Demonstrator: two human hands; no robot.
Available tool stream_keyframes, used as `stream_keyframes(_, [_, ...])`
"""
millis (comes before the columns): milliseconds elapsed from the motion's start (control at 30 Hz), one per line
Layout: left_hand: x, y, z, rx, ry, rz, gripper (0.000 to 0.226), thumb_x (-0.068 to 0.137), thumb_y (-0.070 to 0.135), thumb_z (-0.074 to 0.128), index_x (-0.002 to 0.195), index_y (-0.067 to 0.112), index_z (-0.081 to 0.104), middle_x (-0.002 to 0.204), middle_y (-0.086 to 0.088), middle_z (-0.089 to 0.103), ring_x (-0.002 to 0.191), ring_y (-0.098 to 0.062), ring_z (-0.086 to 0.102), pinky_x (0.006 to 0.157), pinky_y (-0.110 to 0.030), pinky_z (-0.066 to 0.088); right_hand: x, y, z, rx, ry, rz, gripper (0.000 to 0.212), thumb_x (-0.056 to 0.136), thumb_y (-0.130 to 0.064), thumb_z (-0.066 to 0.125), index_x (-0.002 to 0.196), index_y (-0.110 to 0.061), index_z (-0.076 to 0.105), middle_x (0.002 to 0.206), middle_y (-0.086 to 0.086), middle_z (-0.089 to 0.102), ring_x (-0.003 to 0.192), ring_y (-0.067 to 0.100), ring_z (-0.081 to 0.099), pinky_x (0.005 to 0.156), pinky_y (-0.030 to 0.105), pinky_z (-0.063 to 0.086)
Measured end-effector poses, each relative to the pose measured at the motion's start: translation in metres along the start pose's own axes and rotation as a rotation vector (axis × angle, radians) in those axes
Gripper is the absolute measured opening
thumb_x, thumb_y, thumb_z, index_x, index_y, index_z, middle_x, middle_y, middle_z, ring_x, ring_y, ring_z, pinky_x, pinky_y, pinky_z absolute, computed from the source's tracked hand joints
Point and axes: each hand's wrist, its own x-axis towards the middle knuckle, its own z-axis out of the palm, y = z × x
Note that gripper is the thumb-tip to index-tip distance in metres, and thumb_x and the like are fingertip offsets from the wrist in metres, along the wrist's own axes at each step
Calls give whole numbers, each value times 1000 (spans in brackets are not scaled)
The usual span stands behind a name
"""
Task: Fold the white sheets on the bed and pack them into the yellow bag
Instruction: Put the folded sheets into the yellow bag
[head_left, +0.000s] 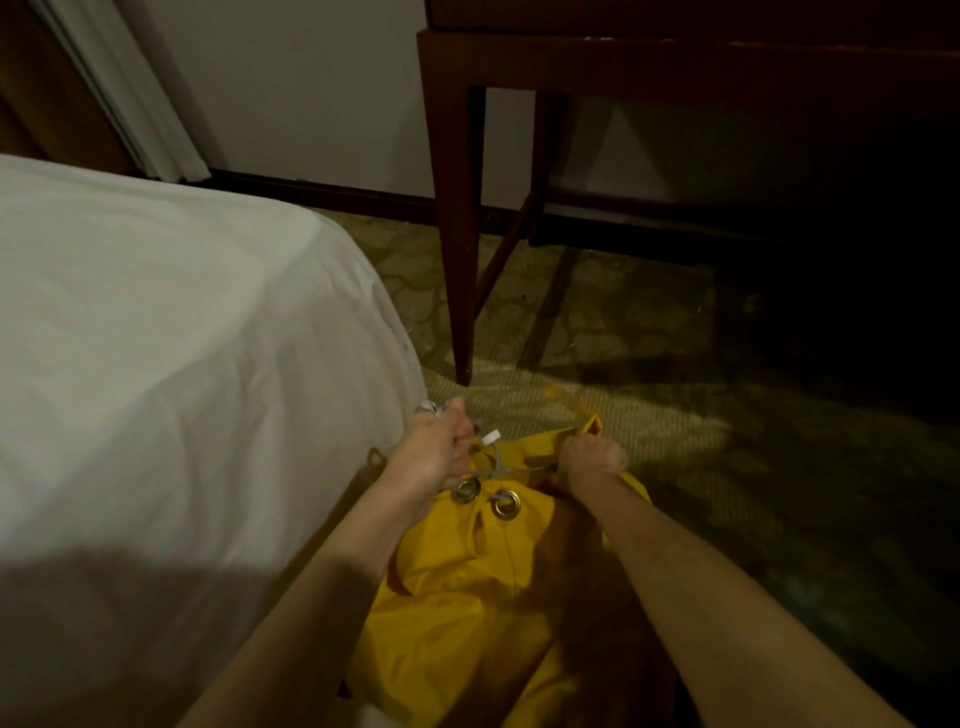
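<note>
It was a bedroom, most likely a hotel room. A bed (156, 364) dressed in plain white linen filled the view from nine o'clock down to seven. Patterned green-and-beige carpet (649, 415) covered the floor from the centre out to four o'clock. A dark wooden table (457, 208) on slim legs stood at one o'clock against a pale wall (311, 93) with a dark baseboard (322, 189), and pleated curtain folds (130, 88) hung at eleven o'clock.

Head camera looks steeply down, close over the floor (649, 426).
</note>
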Motion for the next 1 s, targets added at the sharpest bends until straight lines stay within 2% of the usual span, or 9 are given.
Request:
stream_keyframes(200, [7,14,-4,-110,-67,-105,49,105,34,25,60,16,26,34,10,27,25,0,22,28,-8,15,-13,11,4,126,48,-50,20,97,-29,50,106,-16,62,112,3,64,105,20,61,83,31,46])
stream_keyframes(300, [10,15,-5,-64,-2,-60,49,105,35,28,58,18,26,34,11,26,26,0,21,28,-12,15,-25,38,-14,169,-22,-184,22,95,-28,51,98,-12,66,103,6,66,99,23,62,74,27,46])
stream_keyframes(467, [8,30,11,-146,13,-1,48,105,35,30,59,20,28,38,11,25,30,-2,19,30,-15,15,-57,88,-51,358,-274,-355,31,89,-17,58,60,-20,52,65,-1,49,58,8,45,55,25,33])
stream_keyframes(633, [-4,49,23,-322,-113,-40,48,106,32,26,60,19,28,37,10,25,28,-1,20,26,-14,12,-66,75,-68,109,-389,-379,22,91,-22,55,71,-14,58,68,-1,52,63,13,48,58,26,37])
stream_keyframes(700, [-10,61,24,-333,-134,-44,47,106,33,28,60,20,28,38,10,24,29,-1,20,26,-14,12,-64,61,-79,128,-297,-371,22,88,-33,60,79,-13,59,79,1,56,76,19,54,64,27,42])
stream_keyframes(767, [-16,74,26,-302,-144,-37,47,105,33,28,60,20,29,39,10,24,29,-1,19,26,-14,12,-71,45,-95,365,-161,-443,31,84,-41,68,102,-17,58,100,-3,58,95,17,55,78,26,47])
stream_keyframes(833, [-22,86,27,-297,-145,-29,47,106,33,28,61,20,29,38,10,24,28,-1,19,25,-14,12,-89,20,-113,726,-238,-617,43,87,-36,68,123,-19,52,113,-10,55,108,9,50,87,13,43])
stream_keyframes(900, [-25,96,25,-295,-132,-15,47,105,33,29,61,20,30,38,10,24,28,-1,19,25,-14,12,-102,-2,-118,869,-315,-720,46,89,-45,62,121,-12,57,115,-4,60,107,12,54,93,21,45])
stream_keyframes(1000, [-31,113,19,-322,-104,3,46,106,32,28,61,21,29,39,10,24,29,-2,18,25,-14,12,-111,-15,-116,949,-148,-745,53,95,-47,50,94,4,63,89,9,62,82,18,57,77,28,42])
